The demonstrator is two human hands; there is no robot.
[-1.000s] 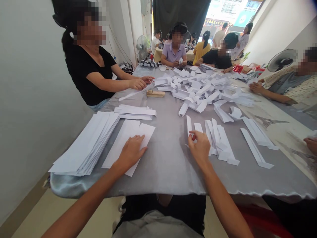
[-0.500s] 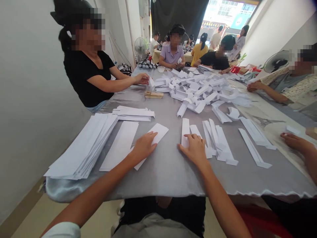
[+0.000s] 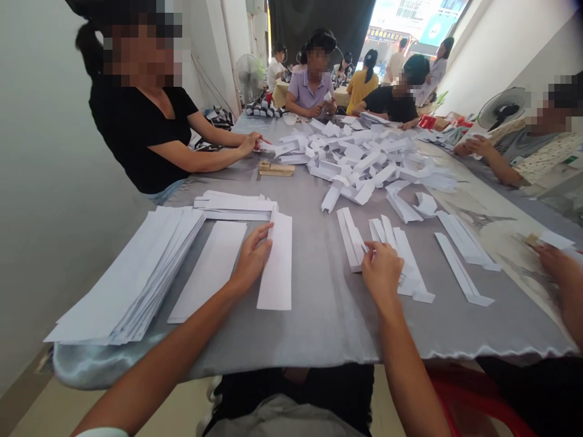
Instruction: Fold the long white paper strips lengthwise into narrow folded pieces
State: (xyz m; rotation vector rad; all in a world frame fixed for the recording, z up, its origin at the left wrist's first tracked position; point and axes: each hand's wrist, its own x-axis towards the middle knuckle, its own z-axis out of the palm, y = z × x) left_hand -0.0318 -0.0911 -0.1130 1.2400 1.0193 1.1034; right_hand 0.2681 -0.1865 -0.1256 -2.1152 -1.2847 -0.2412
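Observation:
My left hand (image 3: 253, 258) is closed on the left edge of a white paper strip (image 3: 279, 264), which lies lengthwise before me with its far end over other paper. The fingers of my right hand (image 3: 383, 267) are pinched at the side of a narrow folded paper strip (image 3: 350, 233); its near end is partly hidden. To the left of my left hand lies a short stack of flat strips (image 3: 209, 267). Several more folded strips (image 3: 412, 264) lie just beyond and to the right of my right hand.
A tall pile of white paper (image 3: 122, 279) lies at the left, with more strips (image 3: 234, 205) behind it. Farther back are a wooden block (image 3: 276, 169) and a large heap of folded paper (image 3: 359, 152). Co-workers sit around the grey cloth-covered table (image 3: 314, 328).
My left hand has turned the paper strip from slanting to nearly straight. My right hand has moved right and its fingers have closed; the folded strips beside it now lie closer together.

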